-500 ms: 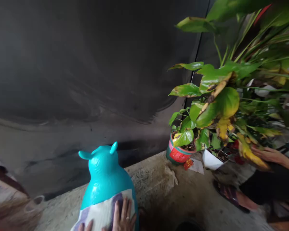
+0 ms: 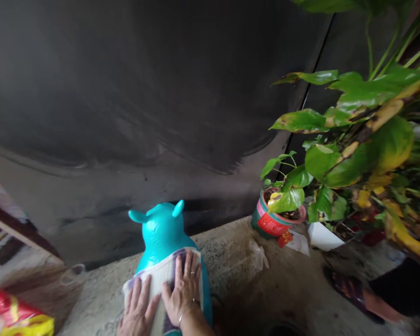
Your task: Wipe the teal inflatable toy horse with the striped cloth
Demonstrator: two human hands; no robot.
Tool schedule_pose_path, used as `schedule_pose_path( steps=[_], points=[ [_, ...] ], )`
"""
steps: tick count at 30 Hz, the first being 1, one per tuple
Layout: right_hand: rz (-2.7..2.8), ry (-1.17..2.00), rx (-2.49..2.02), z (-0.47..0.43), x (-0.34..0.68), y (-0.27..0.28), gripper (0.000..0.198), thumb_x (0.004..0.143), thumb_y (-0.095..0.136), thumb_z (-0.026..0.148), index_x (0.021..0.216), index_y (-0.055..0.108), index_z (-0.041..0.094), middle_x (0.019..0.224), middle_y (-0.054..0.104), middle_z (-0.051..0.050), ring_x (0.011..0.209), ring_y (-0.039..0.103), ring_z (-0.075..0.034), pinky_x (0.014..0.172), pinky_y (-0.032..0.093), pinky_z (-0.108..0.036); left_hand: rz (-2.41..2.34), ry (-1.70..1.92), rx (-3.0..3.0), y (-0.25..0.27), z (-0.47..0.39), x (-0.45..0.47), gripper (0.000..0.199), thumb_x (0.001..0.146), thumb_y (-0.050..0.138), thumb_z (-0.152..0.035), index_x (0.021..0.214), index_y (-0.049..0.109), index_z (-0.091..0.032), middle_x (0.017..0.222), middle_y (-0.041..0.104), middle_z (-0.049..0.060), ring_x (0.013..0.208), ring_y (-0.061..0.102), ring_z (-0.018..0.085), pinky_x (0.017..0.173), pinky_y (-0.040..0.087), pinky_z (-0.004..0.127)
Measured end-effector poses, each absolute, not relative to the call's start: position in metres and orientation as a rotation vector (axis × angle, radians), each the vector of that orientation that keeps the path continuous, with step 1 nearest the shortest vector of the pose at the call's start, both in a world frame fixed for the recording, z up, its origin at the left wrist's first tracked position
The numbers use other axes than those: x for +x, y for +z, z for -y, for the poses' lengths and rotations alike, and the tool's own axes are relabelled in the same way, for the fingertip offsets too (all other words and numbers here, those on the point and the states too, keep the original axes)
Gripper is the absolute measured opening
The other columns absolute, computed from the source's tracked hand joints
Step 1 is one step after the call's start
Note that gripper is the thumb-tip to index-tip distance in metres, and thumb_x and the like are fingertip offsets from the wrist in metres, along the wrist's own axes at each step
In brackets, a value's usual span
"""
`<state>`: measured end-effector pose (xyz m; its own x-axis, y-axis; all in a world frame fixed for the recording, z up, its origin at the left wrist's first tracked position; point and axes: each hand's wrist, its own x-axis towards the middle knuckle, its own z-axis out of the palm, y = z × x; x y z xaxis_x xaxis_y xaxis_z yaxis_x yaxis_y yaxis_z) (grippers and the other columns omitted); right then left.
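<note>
A teal inflatable animal toy (image 2: 163, 231) with small ears stands on the concrete floor, facing a dark wall. A white cloth with purple stripes (image 2: 161, 280) lies over its back. My left hand (image 2: 137, 311) and my right hand (image 2: 182, 289) both rest flat on the cloth, fingers spread, pressing it against the toy. The right hand wears a ring and a thin bracelet.
A dark wall (image 2: 143, 93) fills the background. A red and green plant pot (image 2: 276, 221) and a white pot (image 2: 324, 237) stand at the right under large green and yellow leaves (image 2: 364, 149). Another person's sandalled foot (image 2: 350, 289) is at lower right. A red and yellow bag (image 2: 14, 317) lies at lower left.
The view has shifted so the toy and both my hands show more fully. My hands have slid up the cloth on the toy's back. The other person's hand at the plants is out of sight.
</note>
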<state>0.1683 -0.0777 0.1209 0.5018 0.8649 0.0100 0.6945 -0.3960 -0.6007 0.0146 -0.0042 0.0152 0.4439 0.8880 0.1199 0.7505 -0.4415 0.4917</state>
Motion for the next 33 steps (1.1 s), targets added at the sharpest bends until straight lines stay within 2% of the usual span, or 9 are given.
schedule_pose_path(
  steps=[6,9,12,15,20,23,27,30,33],
  points=[
    [1.237,0.437,-2.2,0.076,0.164,0.111,0.076,0.085,0.043,0.067,0.147,0.022,0.028,0.156,0.008,-0.009,0.142,0.004,-0.033,0.114,0.017,-0.056,-1.467,0.447,2.189,0.038,0.008,0.016,0.058,0.092,0.025,-0.043,0.145,0.03,-0.02,0.154,0.032,0.003,0.146,0.007,0.021,0.118,0.021,0.05],
    [1.234,0.394,-2.212,0.073,0.159,0.099,0.075,0.085,0.045,0.065,0.146,0.024,0.027,0.155,0.011,-0.011,0.142,0.006,-0.034,0.113,0.018,-0.057,-1.463,0.359,2.236,0.042,0.011,0.013,0.055,0.091,0.027,-0.035,0.142,0.038,-0.018,0.152,0.035,0.002,0.146,0.008,0.019,0.121,0.016,0.044],
    [1.212,0.343,-2.242,0.073,0.151,0.086,0.074,0.085,0.046,0.061,0.146,0.026,0.025,0.155,0.012,-0.012,0.141,0.008,-0.036,0.112,0.018,-0.06,-1.505,0.3,2.287,0.034,0.021,0.005,0.053,0.091,0.025,-0.03,0.141,0.039,-0.018,0.151,0.036,0.0,0.145,0.01,0.018,0.121,0.014,0.042],
    [1.203,0.295,-2.238,0.085,0.143,0.079,0.072,0.085,0.047,0.059,0.145,0.029,0.024,0.155,0.015,-0.013,0.141,0.011,-0.037,0.111,0.021,-0.06,-1.505,0.27,2.342,0.024,0.035,-0.007,0.054,0.092,0.022,-0.03,0.142,0.036,-0.017,0.154,0.03,0.001,0.145,0.008,0.018,0.121,0.014,0.042],
    [1.216,0.199,-2.233,0.123,0.133,0.076,0.069,0.086,0.046,0.058,0.143,0.035,0.022,0.153,0.022,-0.015,0.14,0.019,-0.039,0.107,0.029,-0.059,-1.516,0.264,2.31,0.029,0.066,-0.022,0.053,0.092,0.028,-0.034,0.144,0.032,-0.023,0.156,0.025,-0.001,0.146,0.004,0.017,0.12,0.017,0.044],
    [1.218,0.113,-2.257,0.146,0.125,0.07,0.069,0.086,0.047,0.057,0.143,0.037,0.019,0.152,0.024,-0.017,0.138,0.024,-0.041,0.103,0.033,-0.06,-1.566,0.238,2.256,0.041,0.086,-0.024,0.057,0.093,0.028,-0.041,0.147,0.025,-0.022,0.158,0.015,0.003,0.146,0.002,0.021,0.118,0.021,0.05],
    [1.191,-0.001,-2.305,0.166,0.114,0.051,0.069,0.084,0.048,0.055,0.139,0.043,0.015,0.148,0.031,-0.022,0.134,0.031,-0.043,0.097,0.038,-0.06,-1.524,0.153,2.282,0.05,0.103,-0.026,0.059,0.093,0.026,-0.044,0.147,0.023,-0.02,0.159,0.006,0.006,0.147,0.0,0.023,0.116,0.021,0.055],
    [1.177,-0.057,-2.32,0.168,0.109,0.038,0.068,0.084,0.048,0.055,0.137,0.046,0.013,0.145,0.035,-0.025,0.13,0.036,-0.045,0.093,0.041,-0.06,-1.526,0.107,2.283,0.056,0.106,-0.025,0.06,0.093,0.029,-0.045,0.147,0.023,-0.02,0.159,0.005,0.007,0.146,-0.001,0.025,0.116,0.021,0.054],
    [1.148,-0.112,-2.33,0.162,0.11,0.033,0.066,0.084,0.046,0.054,0.136,0.047,0.013,0.145,0.034,-0.025,0.131,0.034,-0.046,0.091,0.041,-0.061,-1.502,0.049,2.285,0.068,0.103,-0.021,0.064,0.091,0.032,-0.047,0.147,0.024,-0.017,0.159,0.004,0.009,0.146,-0.002,0.026,0.116,0.023,0.052]
  ],
)
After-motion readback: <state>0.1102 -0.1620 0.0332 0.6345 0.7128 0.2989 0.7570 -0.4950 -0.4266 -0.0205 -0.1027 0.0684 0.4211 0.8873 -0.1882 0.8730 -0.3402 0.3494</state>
